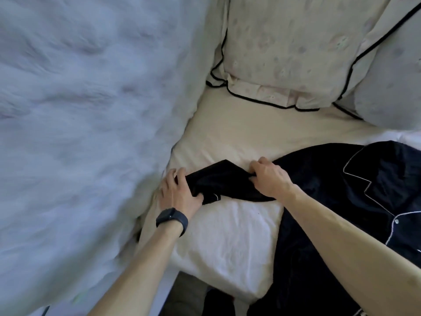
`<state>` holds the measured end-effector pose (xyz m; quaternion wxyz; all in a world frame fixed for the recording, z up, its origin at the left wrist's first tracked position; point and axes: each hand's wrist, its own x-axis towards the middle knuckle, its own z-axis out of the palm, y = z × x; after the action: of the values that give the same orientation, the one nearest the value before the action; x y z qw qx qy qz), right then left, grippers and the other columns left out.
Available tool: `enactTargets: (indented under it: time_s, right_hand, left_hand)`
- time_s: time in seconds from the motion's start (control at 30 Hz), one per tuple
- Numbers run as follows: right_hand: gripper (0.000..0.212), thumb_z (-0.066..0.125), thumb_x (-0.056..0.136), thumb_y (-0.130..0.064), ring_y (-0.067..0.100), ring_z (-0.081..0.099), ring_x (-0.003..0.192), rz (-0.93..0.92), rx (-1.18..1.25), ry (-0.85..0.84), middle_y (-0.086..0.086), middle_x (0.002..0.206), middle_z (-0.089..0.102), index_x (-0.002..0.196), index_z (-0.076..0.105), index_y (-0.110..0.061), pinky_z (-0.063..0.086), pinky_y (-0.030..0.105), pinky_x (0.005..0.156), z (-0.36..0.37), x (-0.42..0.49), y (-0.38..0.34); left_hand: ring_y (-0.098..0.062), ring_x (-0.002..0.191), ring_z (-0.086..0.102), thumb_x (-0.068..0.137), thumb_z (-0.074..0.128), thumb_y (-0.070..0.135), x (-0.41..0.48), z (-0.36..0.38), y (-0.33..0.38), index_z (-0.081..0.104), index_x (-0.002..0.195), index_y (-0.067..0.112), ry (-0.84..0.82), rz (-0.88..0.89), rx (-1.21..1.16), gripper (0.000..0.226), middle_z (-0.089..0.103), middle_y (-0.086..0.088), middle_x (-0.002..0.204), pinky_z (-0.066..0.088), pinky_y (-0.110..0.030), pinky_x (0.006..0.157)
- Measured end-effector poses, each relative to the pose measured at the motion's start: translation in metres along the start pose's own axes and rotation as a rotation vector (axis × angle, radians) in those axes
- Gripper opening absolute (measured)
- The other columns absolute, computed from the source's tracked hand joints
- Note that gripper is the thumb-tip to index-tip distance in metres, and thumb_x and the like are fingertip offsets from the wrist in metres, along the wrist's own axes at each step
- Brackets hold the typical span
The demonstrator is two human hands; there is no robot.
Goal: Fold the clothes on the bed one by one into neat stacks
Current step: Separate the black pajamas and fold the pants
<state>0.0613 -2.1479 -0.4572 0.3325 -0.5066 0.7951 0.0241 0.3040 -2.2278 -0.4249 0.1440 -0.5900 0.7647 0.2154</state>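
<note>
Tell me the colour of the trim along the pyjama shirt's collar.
White piping on the dark navy pyjama shirt, tracing the collar; the head view shows it.

You've got one view only, the wide-angle camera on your head, tipped forward and steeply down over the bed. It sits close: both forearms run in from the near edge, and your hands meet near the centre. Pillows fill the far right, and a pale duvet, blurred, covers the left.

Bare forearms, black wristwatch on left
</note>
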Motion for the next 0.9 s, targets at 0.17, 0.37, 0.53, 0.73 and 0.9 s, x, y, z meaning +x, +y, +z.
enactTargets:
  time_s: [0.17, 0.37, 0.53, 0.73, 0.9]
  right_hand:
    - [0.016, 0.069, 0.092, -0.012, 0.023, 0.057, 0.086, 0.059, 0.446, 0.390, 0.001, 0.100, 0.056, 0.104, 0.060, -0.008, 0.043, 0.032, 0.078, -0.016, 0.000, 0.004]
    - [0.024, 0.059, 0.098, -0.008, 0.028, 0.055, 0.103, 0.090, 0.483, 0.480, 0.013, 0.122, 0.055, 0.121, 0.057, -0.003, 0.033, 0.021, 0.083, -0.015, 0.017, -0.014]
    - [0.055, 0.064, 0.096, -0.017, 0.033, 0.044, 0.136, 0.166, 0.455, 0.408, 0.016, 0.153, 0.038, 0.145, 0.043, -0.006, 0.042, 0.039, 0.107, -0.004, 0.025, -0.021]
    - [0.061, 0.070, 0.091, -0.036, 0.038, 0.034, 0.140, 0.159, 0.230, 0.284, 0.014, 0.159, 0.030, 0.145, 0.048, -0.017, 0.044, 0.053, 0.104, 0.032, 0.000, -0.040]
    - [0.082, 0.063, 0.090, -0.062, 0.033, 0.013, 0.150, 0.273, 0.236, 0.168, 0.009, 0.167, 0.006, 0.156, 0.019, -0.042, 0.036, 0.064, 0.108, 0.049, -0.014, -0.036]
  left_hand:
    - [-0.020, 0.084, 0.060, 0.074, 0.065, 0.025, 0.014, -0.027, -0.030, 0.061, 0.089, 0.024, -0.087, -0.111, -0.586, 0.017, 0.063, 0.003, 0.091, 0.042, -0.029, 0.069]
    - [-0.026, 0.079, 0.066, 0.062, 0.073, 0.024, 0.051, -0.087, -0.044, 0.065, 0.096, 0.016, -0.340, -0.312, -1.146, 0.035, 0.071, -0.005, 0.084, 0.049, -0.033, 0.070]
    - [-0.021, 0.073, 0.058, 0.094, 0.063, 0.044, 0.071, -0.069, -0.070, 0.064, 0.093, 0.013, -0.494, -0.311, -0.386, 0.030, 0.065, -0.004, 0.085, 0.042, -0.029, 0.064]
    - [-0.023, 0.112, 0.060, 0.068, 0.068, 0.076, 0.051, -0.032, -0.067, 0.054, 0.131, 0.023, -0.376, -0.454, -0.558, 0.083, 0.061, 0.005, 0.125, 0.049, -0.037, 0.092]
    - [-0.021, 0.075, 0.063, 0.086, 0.077, 0.020, 0.046, -0.036, -0.062, 0.059, 0.087, 0.014, -0.349, -0.616, -1.124, 0.019, 0.070, -0.009, 0.096, 0.049, -0.031, 0.066]
